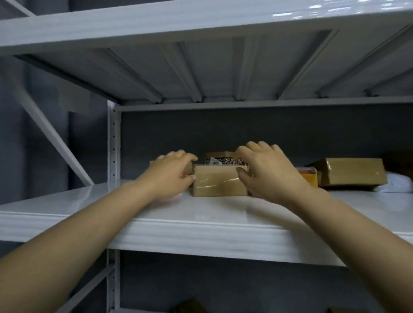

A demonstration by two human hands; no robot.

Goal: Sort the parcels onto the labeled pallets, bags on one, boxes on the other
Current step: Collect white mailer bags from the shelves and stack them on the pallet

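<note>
My left hand [170,176] and right hand [268,171] press their fingers [243,172] against the two ends of the taped brown box [220,183] on the white shelf [204,218]; it looks stiff, light, its tape slick, so I squeeze the cardboard ends.

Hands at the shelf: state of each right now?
Left hand: closed on the left end of the taped brown box.
Right hand: closed on its right end.

Taped box [220,184] on shelf [204,218] near its left post, hands at both ends; printed box [227,161] behind it; larger box [350,171] toward right.
</note>
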